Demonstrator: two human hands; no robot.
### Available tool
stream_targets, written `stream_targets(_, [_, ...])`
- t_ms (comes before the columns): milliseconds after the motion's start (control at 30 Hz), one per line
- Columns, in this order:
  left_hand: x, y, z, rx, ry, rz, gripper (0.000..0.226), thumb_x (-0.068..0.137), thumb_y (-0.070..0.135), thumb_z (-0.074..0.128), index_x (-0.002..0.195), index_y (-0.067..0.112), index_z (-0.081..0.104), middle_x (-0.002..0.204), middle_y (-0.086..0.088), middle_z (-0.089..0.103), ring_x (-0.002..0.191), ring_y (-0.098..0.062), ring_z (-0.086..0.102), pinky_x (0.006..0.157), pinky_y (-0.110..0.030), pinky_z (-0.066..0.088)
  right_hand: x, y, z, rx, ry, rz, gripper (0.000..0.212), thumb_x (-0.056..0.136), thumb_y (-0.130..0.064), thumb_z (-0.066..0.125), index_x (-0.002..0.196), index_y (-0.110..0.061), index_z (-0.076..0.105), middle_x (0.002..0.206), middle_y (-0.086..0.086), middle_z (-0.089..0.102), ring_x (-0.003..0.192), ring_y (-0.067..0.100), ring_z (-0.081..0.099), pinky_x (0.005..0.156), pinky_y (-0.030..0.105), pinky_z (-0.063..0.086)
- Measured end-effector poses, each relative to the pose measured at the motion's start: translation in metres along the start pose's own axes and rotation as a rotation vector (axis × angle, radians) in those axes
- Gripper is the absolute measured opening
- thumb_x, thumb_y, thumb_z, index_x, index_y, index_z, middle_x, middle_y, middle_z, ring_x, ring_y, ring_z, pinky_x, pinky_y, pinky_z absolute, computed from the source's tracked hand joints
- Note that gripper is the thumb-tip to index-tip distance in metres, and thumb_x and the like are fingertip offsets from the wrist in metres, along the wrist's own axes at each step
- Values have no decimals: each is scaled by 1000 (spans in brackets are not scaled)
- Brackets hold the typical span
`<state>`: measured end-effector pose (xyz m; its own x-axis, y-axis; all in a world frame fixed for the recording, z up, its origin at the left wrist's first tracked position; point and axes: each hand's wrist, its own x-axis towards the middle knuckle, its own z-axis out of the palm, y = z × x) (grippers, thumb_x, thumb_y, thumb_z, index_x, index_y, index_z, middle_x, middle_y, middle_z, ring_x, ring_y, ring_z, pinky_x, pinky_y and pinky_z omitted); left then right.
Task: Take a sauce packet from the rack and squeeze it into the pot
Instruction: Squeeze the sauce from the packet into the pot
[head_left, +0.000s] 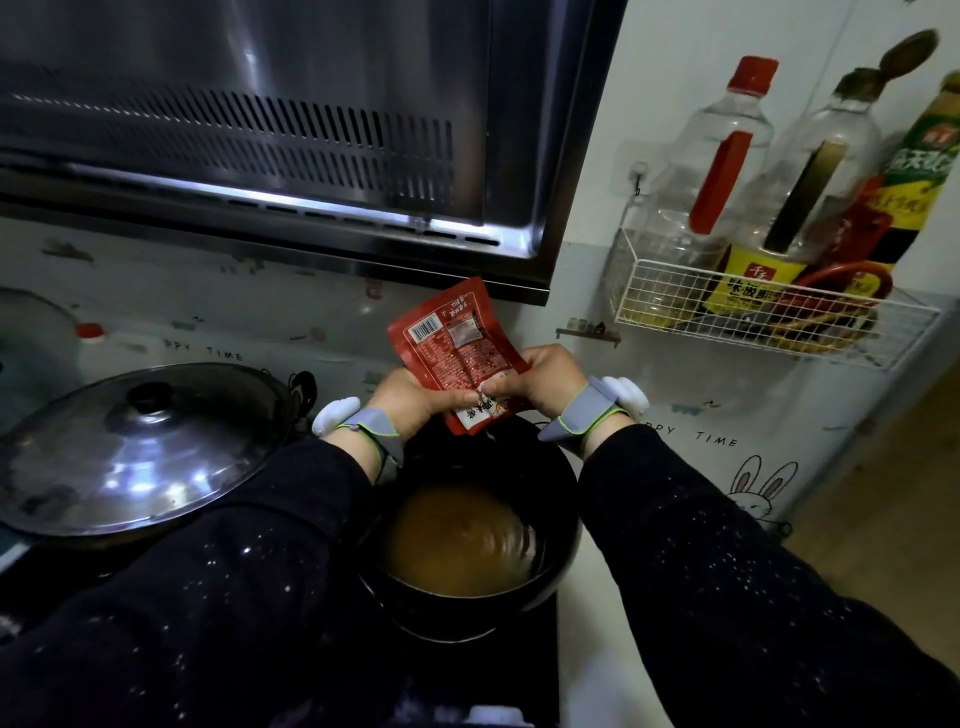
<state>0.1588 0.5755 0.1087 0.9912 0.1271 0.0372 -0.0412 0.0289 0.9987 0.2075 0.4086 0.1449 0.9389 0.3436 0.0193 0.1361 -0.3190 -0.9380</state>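
Sauce packet (457, 348), mid-frame above pot (563, 483): soft, light, likely slippery; left hand (415, 402) and right hand (540, 379) pinch its lower edge.

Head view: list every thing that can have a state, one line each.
sauce packet: held over the pot, lower end down; opened or sealed cannot be told.
left hand: grips the packet's lower edge.
right hand: pinches the packet's lower right side.
pot: uncovered, brown liquid inside.
steel lid: set down knob up, left of the pot.
red-capped bottle: cap on, standing in the rack.
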Motion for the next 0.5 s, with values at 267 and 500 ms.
stream_targets(267, [7,3,-3,-196,184,3,23,77,33,71,88,14,66,88,-8,74,80,-23,71,75,-34,56,-1,-1,-2,21,-40,44,19,59,-2,84,72,-5,70,84,20,73,78,34,70,83,46,57])
stream_targets(500, [2,3,0,-171,201,50,17,71,25,77,83,16,69,70,3,76,66,-13,72,55,-23,55,-7,-9,-1,202,-128,51,12,73,-5,75,84,-9,70,100,15,71,72,24,69,75,37,60])
